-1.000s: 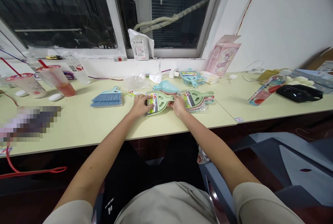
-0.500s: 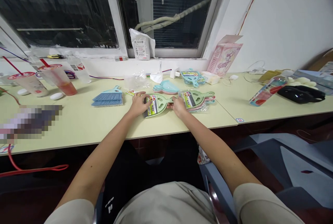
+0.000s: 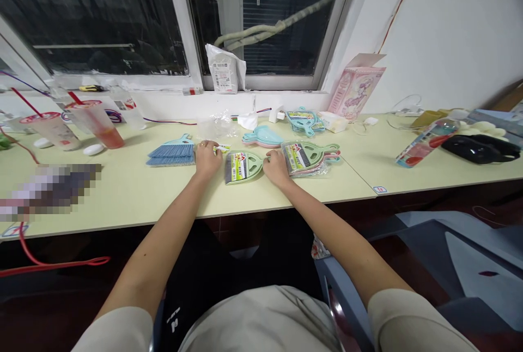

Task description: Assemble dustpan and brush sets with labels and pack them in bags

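A green dustpan-and-brush set (image 3: 243,167) lies on the table in front of me, with a printed label card around its dark bristles. My right hand (image 3: 277,169) is closed around its handle, which the fingers mostly hide. Left of the set, my left hand (image 3: 208,160) reaches down to the tabletop with bent fingers closed on a yellow-green label card (image 3: 222,149); part of the card sticks out on the right side. Blue brushes (image 3: 171,152) lie just left of that hand. Beyond my right hand rests a stack of labelled green and pink dustpan sets (image 3: 308,157).
Light blue dustpans (image 3: 262,136) are stacked behind the green set. Farther back lie labelled blue sets (image 3: 304,121) and a clear plastic bag (image 3: 216,126). Drink cups (image 3: 98,123) stand at left. A bottle (image 3: 427,143) and a pink box (image 3: 356,90) are at right.
My left hand has let go of the green set's brush end and moved left and back onto the label card. My right hand keeps hold of the handle.
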### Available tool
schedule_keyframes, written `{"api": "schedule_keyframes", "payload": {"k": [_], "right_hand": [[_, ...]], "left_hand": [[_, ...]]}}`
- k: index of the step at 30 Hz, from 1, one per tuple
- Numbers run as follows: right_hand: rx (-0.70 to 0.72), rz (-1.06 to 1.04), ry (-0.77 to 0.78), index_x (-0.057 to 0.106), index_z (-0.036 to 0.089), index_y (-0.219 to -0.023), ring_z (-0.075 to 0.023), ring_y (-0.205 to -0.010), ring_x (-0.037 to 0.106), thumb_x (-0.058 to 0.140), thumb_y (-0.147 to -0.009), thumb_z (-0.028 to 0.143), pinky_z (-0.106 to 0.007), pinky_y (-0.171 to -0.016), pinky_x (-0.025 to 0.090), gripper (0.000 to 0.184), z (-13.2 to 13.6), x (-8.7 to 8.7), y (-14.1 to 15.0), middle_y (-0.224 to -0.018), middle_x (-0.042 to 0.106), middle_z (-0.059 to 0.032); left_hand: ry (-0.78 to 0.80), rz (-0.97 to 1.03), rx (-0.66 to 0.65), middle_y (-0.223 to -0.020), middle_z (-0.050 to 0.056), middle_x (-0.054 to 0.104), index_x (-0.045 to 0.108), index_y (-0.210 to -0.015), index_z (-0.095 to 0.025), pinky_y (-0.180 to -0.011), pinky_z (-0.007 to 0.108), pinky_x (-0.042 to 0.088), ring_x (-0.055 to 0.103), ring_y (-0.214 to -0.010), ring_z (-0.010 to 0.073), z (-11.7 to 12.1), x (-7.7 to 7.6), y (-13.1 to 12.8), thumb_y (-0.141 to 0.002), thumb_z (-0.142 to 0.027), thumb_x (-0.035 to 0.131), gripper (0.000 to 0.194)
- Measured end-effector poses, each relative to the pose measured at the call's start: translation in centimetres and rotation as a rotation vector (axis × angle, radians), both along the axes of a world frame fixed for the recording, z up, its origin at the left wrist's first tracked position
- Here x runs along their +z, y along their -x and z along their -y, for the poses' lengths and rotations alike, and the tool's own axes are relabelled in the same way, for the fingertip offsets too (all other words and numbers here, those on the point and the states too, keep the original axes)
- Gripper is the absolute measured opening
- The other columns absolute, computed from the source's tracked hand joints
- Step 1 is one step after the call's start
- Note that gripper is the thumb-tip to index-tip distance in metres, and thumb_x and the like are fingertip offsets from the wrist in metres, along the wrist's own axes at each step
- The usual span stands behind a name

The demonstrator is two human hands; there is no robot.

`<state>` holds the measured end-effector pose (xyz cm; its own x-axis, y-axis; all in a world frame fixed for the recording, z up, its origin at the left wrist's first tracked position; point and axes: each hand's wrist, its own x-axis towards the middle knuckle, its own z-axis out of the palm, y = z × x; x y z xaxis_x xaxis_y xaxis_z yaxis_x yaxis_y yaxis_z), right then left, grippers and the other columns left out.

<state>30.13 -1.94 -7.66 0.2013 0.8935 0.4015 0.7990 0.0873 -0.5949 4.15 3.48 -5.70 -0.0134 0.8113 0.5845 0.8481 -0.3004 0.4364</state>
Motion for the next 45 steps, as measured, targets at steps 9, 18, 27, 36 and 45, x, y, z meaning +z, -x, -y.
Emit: {"api": "schedule_keyframes", "payload": {"k": [9, 18, 27, 36, 45], "right_hand": [[0.088, 0.194, -0.133, 0.066, 0.007, -0.125, -0.0341, -0.127, 0.052, 0.046, -0.099, 0.017, -0.046, -0.114, 0.039, 0.034, 1.1, 0.7, 0.5, -0.128, 0.067, -0.0207], [0.226, 0.297, -0.099, 0.067, 0.009, -0.123, -0.0340, -0.126, 0.049, 0.053, -0.078, 0.000, -0.045, -0.113, 0.041, 0.048, 1.5, 1.2, 0.4, -0.122, 0.067, -0.0190], [0.234, 0.345, -0.107, 0.068, 0.012, -0.116, -0.0341, -0.125, 0.051, 0.052, -0.078, -0.002, -0.051, -0.124, 0.029, 0.043, 1.4, 1.0, 0.6, -0.116, 0.067, -0.0180], [0.209, 0.338, -0.085, 0.068, 0.013, -0.115, -0.0339, -0.126, 0.052, 0.052, -0.079, 0.000, -0.051, -0.127, 0.026, 0.041, 1.3, 1.0, 0.6, -0.116, 0.068, -0.0174], [0.256, 0.468, -0.019, 0.063, 0.011, -0.133, -0.0353, -0.126, 0.056, 0.056, -0.078, -0.001, -0.050, -0.123, 0.029, 0.056, 1.4, 1.0, 0.4, -0.126, 0.068, -0.0206]], "left_hand": [[0.016, -0.056, 0.169, -0.140, 0.025, 0.059, 0.068, -0.129, -0.015, -0.117, 0.062, 0.033, 0.042, -0.140, 0.0443, -1.0, 0.2, 1.4, -0.089, -0.027, 0.056, 0.043], [0.127, -0.085, 0.188, -0.153, 0.027, 0.055, 0.067, -0.131, -0.016, -0.124, 0.070, 0.015, 0.027, -0.157, 0.0457, -3.3, 0.4, 3.3, -0.092, -0.044, 0.058, 0.049], [0.149, -0.112, 0.187, -0.155, 0.028, 0.054, 0.067, -0.131, -0.017, -0.120, 0.080, 0.003, 0.024, -0.158, 0.0471, -4.3, -0.1, 3.5, -0.093, -0.052, 0.057, 0.053], [0.050, -0.042, 0.128, -0.145, 0.021, 0.063, 0.070, -0.116, -0.020, -0.123, 0.074, 0.007, 0.036, -0.151, 0.0423, -3.3, 0.9, 3.1, -0.094, -0.041, 0.059, 0.032], [-0.086, 0.335, 0.140, -0.102, 0.010, 0.070, 0.066, -0.116, -0.018, -0.093, 0.037, 0.052, 0.067, -0.096, 0.0239, -1.6, 3.1, 3.6, -0.090, -0.025, 0.053, 0.030]]}}
